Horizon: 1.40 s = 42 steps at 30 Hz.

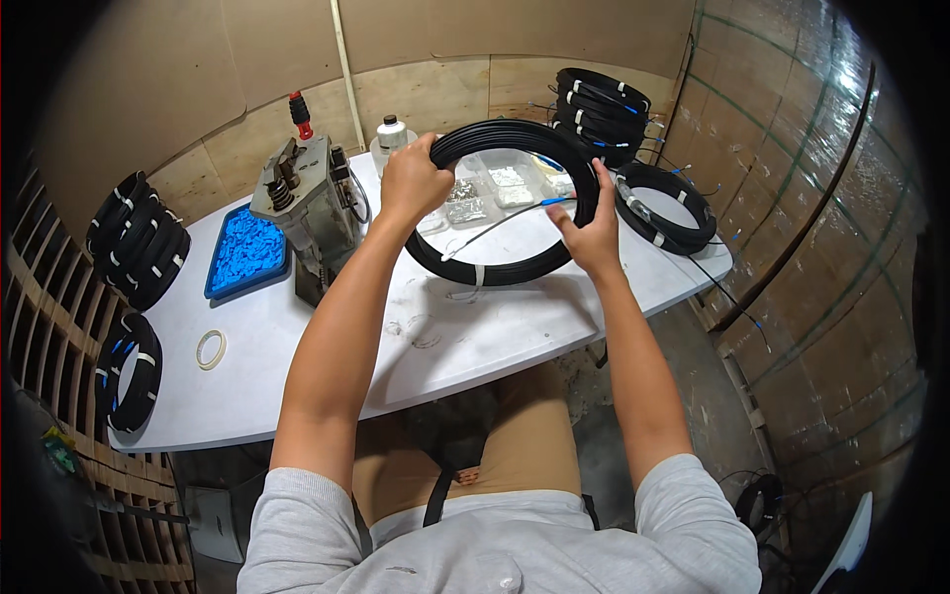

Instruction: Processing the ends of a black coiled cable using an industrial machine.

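Note:
Between my two hands a coil of black cable (505,272) is held up above the white table. A strip of white tape binds its near side. My left hand (416,178) is closed round the coil's upper left. On the right side, my right hand (591,226) grips the coil with the thumb inside the ring. A cable end with a blue connector (557,201) sticks out next to that thumb and runs across the opening. Behind the coil, clear plastic boxes (515,188) hold small white and metallic parts, partly hidden by it.
A grey metal press (312,198) stands left of my arms, beside a blue tray (247,290) of small blue parts. Black coils are stacked at the far left (139,238) and back right (602,114). A tape roll (211,349) lies on the white table (247,406). A white bottle (392,134) stands behind.

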Motion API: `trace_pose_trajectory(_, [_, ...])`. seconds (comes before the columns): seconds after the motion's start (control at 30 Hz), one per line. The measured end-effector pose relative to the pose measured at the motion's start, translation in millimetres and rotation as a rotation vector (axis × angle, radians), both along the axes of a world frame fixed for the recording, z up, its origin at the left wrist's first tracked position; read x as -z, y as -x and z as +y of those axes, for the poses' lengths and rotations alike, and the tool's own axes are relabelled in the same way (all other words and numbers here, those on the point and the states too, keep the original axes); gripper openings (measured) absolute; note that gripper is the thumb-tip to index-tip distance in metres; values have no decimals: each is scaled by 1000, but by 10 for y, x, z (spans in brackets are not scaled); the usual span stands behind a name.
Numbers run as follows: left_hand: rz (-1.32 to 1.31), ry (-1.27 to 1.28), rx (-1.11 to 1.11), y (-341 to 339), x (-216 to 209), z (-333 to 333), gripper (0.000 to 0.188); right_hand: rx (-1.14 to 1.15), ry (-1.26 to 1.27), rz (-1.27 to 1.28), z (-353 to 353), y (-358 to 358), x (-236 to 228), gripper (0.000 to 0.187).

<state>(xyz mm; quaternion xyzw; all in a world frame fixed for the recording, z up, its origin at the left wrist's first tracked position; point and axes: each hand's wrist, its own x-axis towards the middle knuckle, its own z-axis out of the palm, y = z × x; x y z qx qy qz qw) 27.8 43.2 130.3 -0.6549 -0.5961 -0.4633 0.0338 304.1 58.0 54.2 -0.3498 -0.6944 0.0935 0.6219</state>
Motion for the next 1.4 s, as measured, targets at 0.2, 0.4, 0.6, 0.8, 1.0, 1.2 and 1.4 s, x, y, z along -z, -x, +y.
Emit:
trace_pose_trajectory(0.2, [-214,1,-6,98,247,-109,27,-225,60,190,64,-122,-80,96])
trace_pose_trajectory(0.4, [-708,364,94,88,762,-308,22,-309,498,89,-31,-290,-252,62])
trace_pose_trajectory(0.6, [-614,429,142,50,812,-254,24,-291,676,-72,28,-411,-300,48])
trace_pose_trajectory(0.8, [-209,665,-7,105,872,-88,44,-128,773,-226,272,-428,-9,48])
trace_pose_trajectory(1.0, [226,723,-82,-162,1107,-321,52,77,715,-750,434,-537,470,60])
trace_pose_trajectory(1.2, [397,747,-115,-186,1217,-317,40,83,716,-879,501,-413,516,61])
trace_pose_trajectory(1.4, [377,733,-71,-162,1253,-233,35,44,667,-825,572,-340,477,54])
